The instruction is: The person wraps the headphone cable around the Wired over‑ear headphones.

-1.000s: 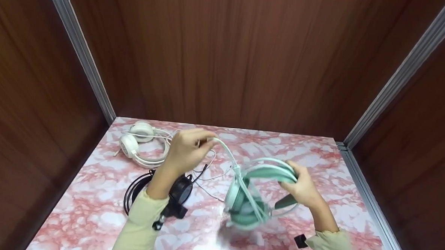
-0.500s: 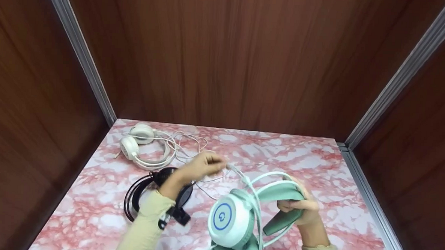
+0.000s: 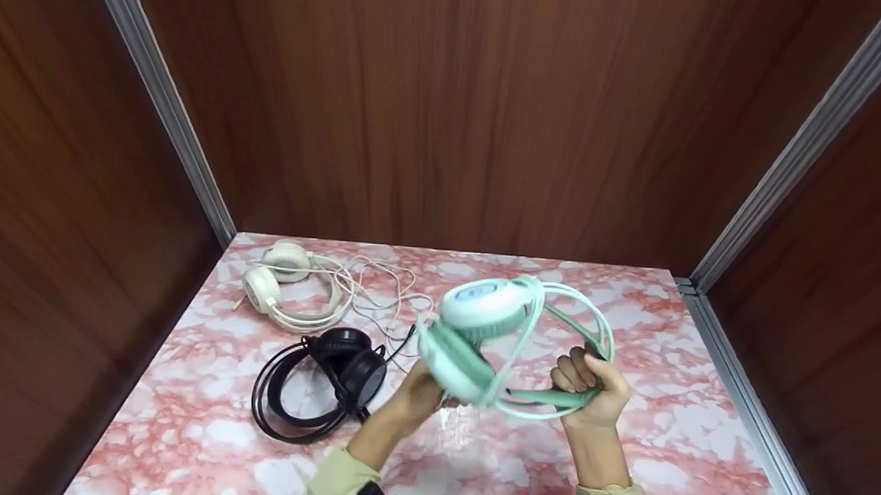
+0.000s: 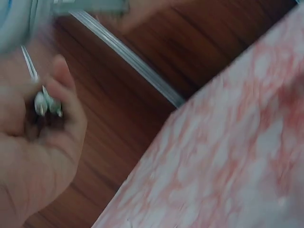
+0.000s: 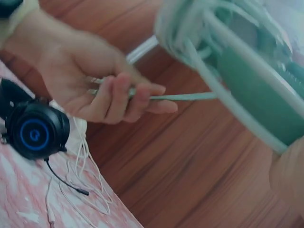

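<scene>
Mint-green headphones point(image 3: 475, 308) are held above the table in the head view, earcups to the left and headband to the right. My right hand point(image 3: 590, 388) grips the headband, its fingers curled round the padded strap. Partly behind the lower earcup is my left hand point(image 3: 415, 395). In the right wrist view, that hand's fingers curl round the thin mint cable point(image 5: 185, 97), with metal plug tips showing at the palm. The left wrist view shows the plugs point(image 4: 47, 104) inside the curled fingers, somewhat blurred. More cable loops run around the earcups and headband.
Black headphones point(image 3: 364, 374) with a boom microphone lie on the pink marbled table point(image 3: 216, 446), left of my left hand. White headphones point(image 3: 264, 288) with a tangled cable point(image 3: 379, 282) lie behind them. Brown wood panels point(image 3: 446, 129) enclose the back and sides.
The mint headphones have been turned and raised, so their earcups now point left. My left hand has come down and towards me, below the earcups. My right hand keeps its grip on the headband.
</scene>
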Tool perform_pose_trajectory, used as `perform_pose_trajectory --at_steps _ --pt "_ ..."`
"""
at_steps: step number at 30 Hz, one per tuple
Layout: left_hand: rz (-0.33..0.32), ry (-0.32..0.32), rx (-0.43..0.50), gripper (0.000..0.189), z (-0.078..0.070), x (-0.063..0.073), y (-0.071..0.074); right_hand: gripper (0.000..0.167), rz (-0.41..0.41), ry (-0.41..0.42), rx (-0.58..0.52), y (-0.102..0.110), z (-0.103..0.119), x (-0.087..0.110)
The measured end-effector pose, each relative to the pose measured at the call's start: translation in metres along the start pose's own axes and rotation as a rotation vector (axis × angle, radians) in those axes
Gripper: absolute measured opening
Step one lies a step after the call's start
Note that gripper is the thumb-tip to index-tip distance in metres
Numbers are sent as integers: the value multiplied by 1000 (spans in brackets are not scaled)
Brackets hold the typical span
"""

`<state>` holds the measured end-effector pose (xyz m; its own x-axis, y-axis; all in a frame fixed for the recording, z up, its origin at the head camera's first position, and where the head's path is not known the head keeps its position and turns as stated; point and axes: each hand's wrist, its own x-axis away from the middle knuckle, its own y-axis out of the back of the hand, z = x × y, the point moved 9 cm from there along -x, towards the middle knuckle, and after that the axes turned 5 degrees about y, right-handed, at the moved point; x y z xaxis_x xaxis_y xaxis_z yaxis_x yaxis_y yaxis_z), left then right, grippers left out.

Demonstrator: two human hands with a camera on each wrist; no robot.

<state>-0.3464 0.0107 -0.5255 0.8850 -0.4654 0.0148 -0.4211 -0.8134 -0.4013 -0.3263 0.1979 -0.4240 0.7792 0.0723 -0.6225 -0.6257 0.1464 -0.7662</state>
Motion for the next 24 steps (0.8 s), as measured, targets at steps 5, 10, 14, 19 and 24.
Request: perform_pose_trajectory --at_steps 5,10,14,19,24 --pt "-196 42 13 23 6 0 4 42 -218 194 198 21 10 5" --pt "-323 33 -14 28 1 -2 4 37 -443 344 395 44 14 21" --pt "-323 -8 -72 34 -5 -7 -6 36 -534 427 436 59 17 35" --pt "-497 -93 -394 28 -3 -13 2 32 -563 461 496 68 11 56" --pt "-733 -129 -708 28 -4 -23 8 23 -786 476 766 85 10 83"
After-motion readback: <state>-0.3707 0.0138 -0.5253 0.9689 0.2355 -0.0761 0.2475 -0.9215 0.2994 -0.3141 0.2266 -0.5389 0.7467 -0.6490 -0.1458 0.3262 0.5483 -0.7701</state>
